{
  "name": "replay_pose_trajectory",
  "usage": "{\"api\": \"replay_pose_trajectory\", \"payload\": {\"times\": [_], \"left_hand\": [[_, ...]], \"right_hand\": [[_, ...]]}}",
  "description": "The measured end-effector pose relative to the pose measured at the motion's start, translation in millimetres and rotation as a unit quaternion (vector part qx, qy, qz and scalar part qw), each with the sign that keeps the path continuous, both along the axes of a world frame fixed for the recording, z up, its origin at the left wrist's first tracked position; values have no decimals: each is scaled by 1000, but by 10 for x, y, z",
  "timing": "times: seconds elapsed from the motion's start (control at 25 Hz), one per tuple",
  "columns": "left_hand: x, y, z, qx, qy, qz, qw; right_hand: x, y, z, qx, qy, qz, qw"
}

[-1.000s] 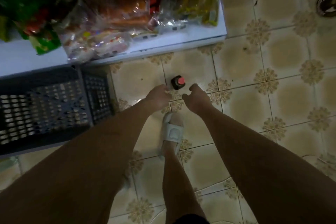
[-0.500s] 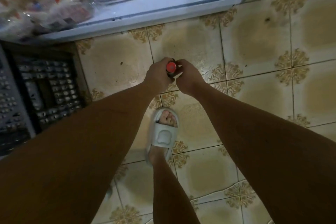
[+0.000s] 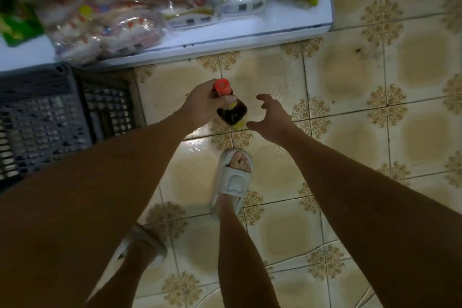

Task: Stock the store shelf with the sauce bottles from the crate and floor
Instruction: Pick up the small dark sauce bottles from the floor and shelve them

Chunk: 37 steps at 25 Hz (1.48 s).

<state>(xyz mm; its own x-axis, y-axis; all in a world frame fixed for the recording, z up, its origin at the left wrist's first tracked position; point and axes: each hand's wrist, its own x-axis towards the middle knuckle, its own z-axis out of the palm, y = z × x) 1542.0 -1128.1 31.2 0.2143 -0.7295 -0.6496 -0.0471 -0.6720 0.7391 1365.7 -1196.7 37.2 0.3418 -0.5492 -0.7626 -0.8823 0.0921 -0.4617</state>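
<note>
Bottle (image 3: 231, 114) of dark sauce, red cap up, hangs by the neck from the left hand (image 3: 203, 105) – fingers wrapped closed just under the cap, body clear of the floor (image 3: 350, 70) tiles and tilted a little. Right hand (image 3: 268, 117) just beside it, spread wide open and holding nothing, palm turned toward the bottle's lower body.

Best done by bringing that open hand under or around the base before lifting higher – a neck-only hold looks liable to swing, and glass or not cannot be told. Then up and over to the shelf (image 3: 225, 40) edge, kept upright.

Near the front edge of the white shelf lie clear bags of packaged goods (image 3: 105, 30), crowding the left and middle; little bare shelf shows except toward the right corner. Dark plastic crate (image 3: 50, 112) sits on the floor against the shelf's front edge at left, seemingly empty of bottles. Sandalled foot (image 3: 233, 175) stands directly below the bottle – worth minding should it slip.
</note>
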Motion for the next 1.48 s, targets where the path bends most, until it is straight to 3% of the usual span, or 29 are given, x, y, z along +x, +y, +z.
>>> {"api": "replay_pose_trajectory", "payload": {"times": [0.2, 0.56, 0.92, 1.2, 1.48], "left_hand": [[652, 155, 946, -18, 57, 64, 996], [2128, 512, 2871, -107, -54, 27, 992], [3637, 1456, 4439, -226, -156, 45, 960], [4637, 1989, 4802, -262, -200, 94, 939], [5139, 1782, 4580, -247, -256, 111, 928]], "right_hand": [[528, 344, 657, 3, -78, 23, 997], [1989, 1045, 2009, -73, -248, -24, 966], [3804, 1866, 3176, -208, -341, -53, 915], [5060, 2081, 3589, -208, -350, 12, 913], [5860, 1861, 3363, -282, -312, -1, 907]]}}
